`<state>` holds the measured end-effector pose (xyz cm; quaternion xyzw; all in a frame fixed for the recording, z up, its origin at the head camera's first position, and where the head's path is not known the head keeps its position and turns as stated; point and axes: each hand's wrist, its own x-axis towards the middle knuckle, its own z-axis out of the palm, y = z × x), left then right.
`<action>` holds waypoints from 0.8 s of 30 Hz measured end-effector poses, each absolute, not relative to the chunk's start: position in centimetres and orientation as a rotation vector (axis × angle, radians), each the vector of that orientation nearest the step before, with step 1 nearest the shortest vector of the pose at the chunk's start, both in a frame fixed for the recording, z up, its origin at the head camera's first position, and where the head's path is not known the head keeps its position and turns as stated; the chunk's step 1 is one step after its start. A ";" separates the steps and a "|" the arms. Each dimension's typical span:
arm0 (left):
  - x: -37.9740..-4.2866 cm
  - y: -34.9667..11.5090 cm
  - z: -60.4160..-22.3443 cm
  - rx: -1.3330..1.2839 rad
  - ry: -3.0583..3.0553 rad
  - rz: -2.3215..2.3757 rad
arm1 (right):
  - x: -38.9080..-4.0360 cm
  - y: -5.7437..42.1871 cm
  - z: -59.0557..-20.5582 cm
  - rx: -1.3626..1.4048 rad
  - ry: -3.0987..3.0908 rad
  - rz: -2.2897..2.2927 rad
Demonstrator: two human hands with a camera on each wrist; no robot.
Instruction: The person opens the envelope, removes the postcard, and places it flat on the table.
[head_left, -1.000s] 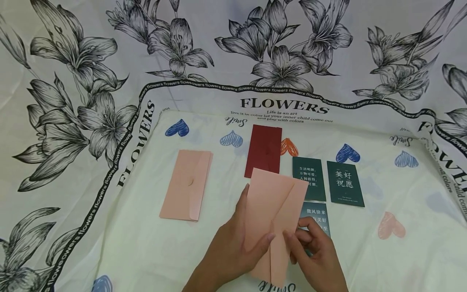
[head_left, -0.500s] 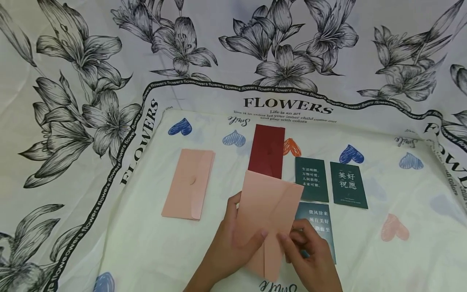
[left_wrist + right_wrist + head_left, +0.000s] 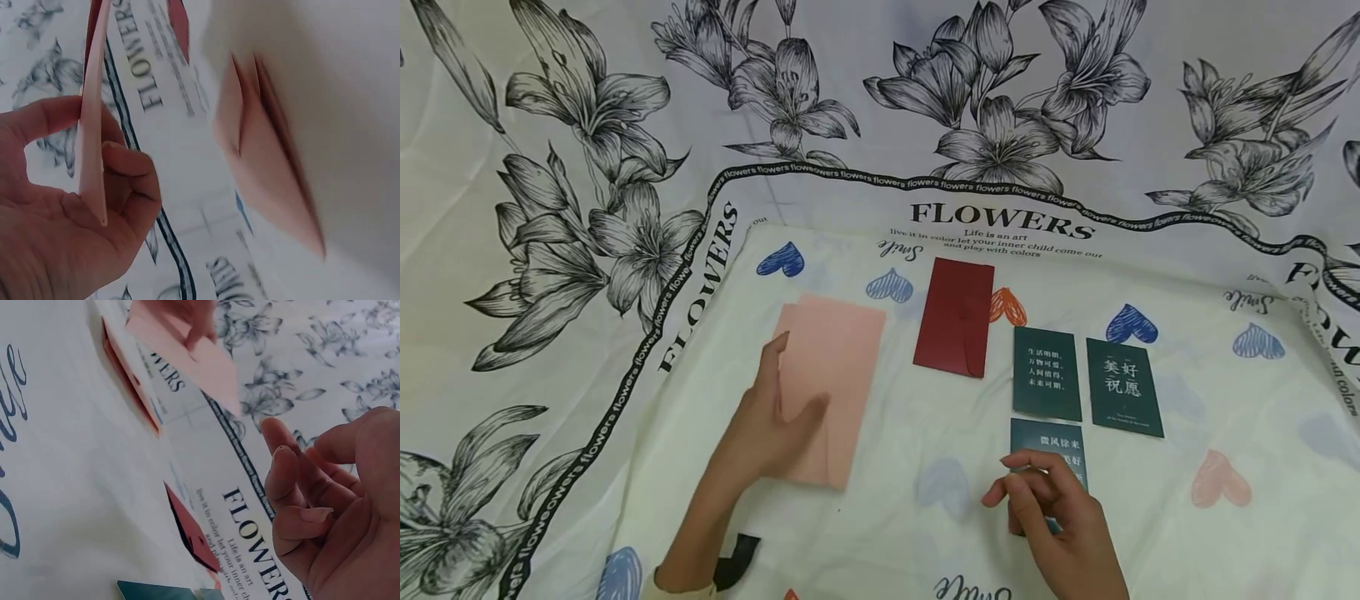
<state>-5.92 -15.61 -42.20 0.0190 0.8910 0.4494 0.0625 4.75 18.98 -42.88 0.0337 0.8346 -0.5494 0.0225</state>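
Observation:
My left hand (image 3: 767, 433) grips a pink envelope (image 3: 838, 358) by its long side, thumb on the near face. In the left wrist view this envelope (image 3: 92, 144) stands nearly edge-on between thumb and fingers, raised off the cloth. Below it lies a stack of pink envelopes (image 3: 269, 169), mostly covered by the held one in the head view. My right hand (image 3: 1060, 517) hangs with loosely bent fingers and nothing in them. From the head it overlaps a blue-green card (image 3: 1037, 433) printed with white characters.
A dark red envelope (image 3: 955, 321) lies at the middle back. Right of it are two dark green cards, one (image 3: 1047, 375) beside the other (image 3: 1123, 387). A white cloth (image 3: 917, 550) printed with hearts covers the surface, bordered by a flower-print cloth (image 3: 760, 192).
My left hand has carried the pink envelope leftward, from in front of the red envelope to above the pink stack. The right hand has let go of it and stays near the blue-green card.

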 end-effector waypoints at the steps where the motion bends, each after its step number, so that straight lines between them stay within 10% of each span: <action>1: -6.6 -16.4 -42.1 0.057 2.703 1.319 | 4.7 19.0 -42.9 0.104 2.581 -1.698; 24: -12.1 -20.7 -45.1 0.030 2.759 0.843 | 4.2 19.4 -43.1 0.053 2.578 -1.667</action>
